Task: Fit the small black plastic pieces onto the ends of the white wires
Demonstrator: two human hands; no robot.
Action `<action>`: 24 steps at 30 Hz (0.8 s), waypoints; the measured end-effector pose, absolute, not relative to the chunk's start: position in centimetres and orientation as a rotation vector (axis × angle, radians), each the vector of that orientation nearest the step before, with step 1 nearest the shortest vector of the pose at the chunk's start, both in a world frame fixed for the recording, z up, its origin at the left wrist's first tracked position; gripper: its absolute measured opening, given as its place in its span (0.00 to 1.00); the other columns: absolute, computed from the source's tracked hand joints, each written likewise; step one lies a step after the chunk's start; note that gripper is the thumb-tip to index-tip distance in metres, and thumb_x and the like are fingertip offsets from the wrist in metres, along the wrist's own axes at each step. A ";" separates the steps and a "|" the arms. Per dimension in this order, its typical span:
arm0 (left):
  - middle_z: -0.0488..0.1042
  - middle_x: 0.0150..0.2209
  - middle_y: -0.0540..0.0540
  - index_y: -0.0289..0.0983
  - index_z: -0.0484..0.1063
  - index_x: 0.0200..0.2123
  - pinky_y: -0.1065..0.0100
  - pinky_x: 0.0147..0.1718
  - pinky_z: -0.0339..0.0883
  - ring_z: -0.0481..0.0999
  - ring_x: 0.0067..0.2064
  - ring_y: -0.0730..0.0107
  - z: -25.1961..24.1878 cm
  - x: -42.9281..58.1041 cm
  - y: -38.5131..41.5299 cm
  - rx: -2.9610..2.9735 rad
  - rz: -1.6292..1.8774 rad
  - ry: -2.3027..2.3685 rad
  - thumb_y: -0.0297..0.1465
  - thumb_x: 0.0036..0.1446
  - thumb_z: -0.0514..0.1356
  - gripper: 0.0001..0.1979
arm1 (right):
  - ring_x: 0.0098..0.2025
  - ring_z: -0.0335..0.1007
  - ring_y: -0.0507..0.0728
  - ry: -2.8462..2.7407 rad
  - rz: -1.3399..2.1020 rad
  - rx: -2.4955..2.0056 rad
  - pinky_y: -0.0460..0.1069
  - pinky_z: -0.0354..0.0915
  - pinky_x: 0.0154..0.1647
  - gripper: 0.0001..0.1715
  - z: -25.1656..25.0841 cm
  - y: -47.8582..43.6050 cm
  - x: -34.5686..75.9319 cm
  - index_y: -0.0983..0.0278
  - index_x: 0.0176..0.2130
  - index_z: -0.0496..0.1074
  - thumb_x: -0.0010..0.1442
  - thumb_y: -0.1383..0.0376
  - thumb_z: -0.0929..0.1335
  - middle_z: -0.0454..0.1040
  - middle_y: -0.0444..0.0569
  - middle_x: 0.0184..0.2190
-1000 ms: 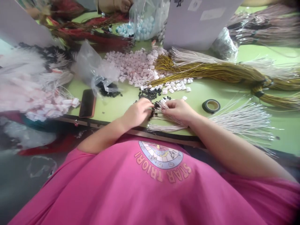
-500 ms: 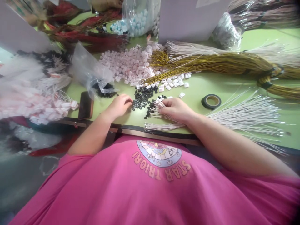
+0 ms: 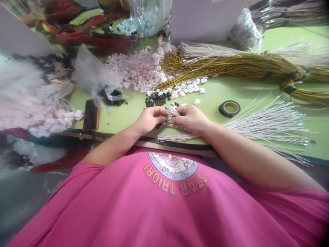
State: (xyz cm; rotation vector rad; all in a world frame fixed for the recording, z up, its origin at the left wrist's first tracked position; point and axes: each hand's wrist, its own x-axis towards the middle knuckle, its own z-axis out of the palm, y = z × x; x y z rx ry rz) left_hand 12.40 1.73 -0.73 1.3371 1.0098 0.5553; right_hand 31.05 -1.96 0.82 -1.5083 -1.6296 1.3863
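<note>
My right hand is closed around a bunch of thin white wires, whose ends stick out past the fingertips. My left hand is at those wire ends, thumb and fingers pinched together; whatever is between them is too small to make out. Just beyond the hands lies a heap of small black plastic pieces, partly covered by my left fingers. More white wires fan out over the green table to the right, passing under my right forearm.
White connector housings are piled behind the black pieces. Bundled yellow wires stretch across the right. A roll of black tape lies by my right forearm, a phone at the left. Beyond it sits a clear plastic bag.
My left hand has moved right from the black pieces to the wire ends at my right hand. The right hand keeps its hold on the white wires.
</note>
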 end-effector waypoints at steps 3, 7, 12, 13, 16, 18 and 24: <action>0.74 0.28 0.50 0.33 0.72 0.32 0.69 0.32 0.67 0.71 0.28 0.77 -0.8 12.5 1.5 1.261 0.572 1.013 0.30 0.42 0.67 0.12 | 0.22 0.51 0.47 -1.597 1.383 -1.520 0.46 0.47 0.22 0.10 0.7 -1.9 31.0 0.66 0.23 0.64 0.47 0.61 0.66 0.58 0.40 0.19; 0.74 0.28 0.50 0.33 0.72 0.31 0.69 0.32 0.67 0.71 0.28 0.77 -0.6 12.7 1.4 1.238 0.598 1.020 0.29 0.39 0.69 0.13 | 0.22 0.50 0.46 -1.606 1.338 -1.541 0.46 0.47 0.23 0.10 0.6 -1.9 30.8 0.66 0.22 0.63 0.46 0.61 0.66 0.56 0.39 0.18; 0.75 0.30 0.48 0.33 0.73 0.31 0.67 0.33 0.67 0.72 0.30 0.75 -0.9 12.7 1.4 1.285 0.586 1.064 0.31 0.40 0.68 0.13 | 0.22 0.50 0.46 -1.632 1.295 -1.586 0.45 0.48 0.23 0.10 0.8 -1.9 30.7 0.66 0.21 0.62 0.46 0.62 0.66 0.55 0.39 0.18; 0.76 0.30 0.48 0.34 0.73 0.31 0.67 0.33 0.68 0.72 0.30 0.75 -0.9 12.7 1.4 1.295 0.584 1.065 0.31 0.40 0.68 0.13 | 0.22 0.50 0.46 -1.631 1.290 -1.592 0.46 0.49 0.24 0.10 0.8 -1.9 30.7 0.66 0.21 0.62 0.46 0.62 0.66 0.55 0.39 0.18; 0.75 0.29 0.48 0.34 0.73 0.31 0.67 0.32 0.68 0.72 0.29 0.75 -1.0 12.6 1.3 1.308 0.570 1.076 0.31 0.40 0.68 0.13 | 0.23 0.52 0.47 -1.620 1.291 -1.593 0.46 0.49 0.24 0.10 0.7 -2.0 30.8 0.66 0.22 0.63 0.46 0.61 0.66 0.56 0.39 0.18; 0.75 0.28 0.49 0.34 0.73 0.31 0.67 0.32 0.68 0.71 0.28 0.76 -0.9 12.6 1.3 1.307 0.573 1.087 0.31 0.39 0.69 0.13 | 0.23 0.52 0.47 -1.616 1.287 -1.586 0.46 0.49 0.24 0.09 0.6 -2.0 30.8 0.66 0.23 0.64 0.46 0.62 0.66 0.57 0.40 0.19; 0.75 0.27 0.49 0.34 0.73 0.31 0.68 0.30 0.67 0.71 0.27 0.77 -0.6 12.6 1.2 1.331 0.565 1.090 0.31 0.40 0.68 0.12 | 0.23 0.52 0.47 -1.620 1.279 -1.583 0.45 0.48 0.23 0.09 0.3 -1.9 30.8 0.66 0.23 0.64 0.46 0.62 0.66 0.58 0.40 0.19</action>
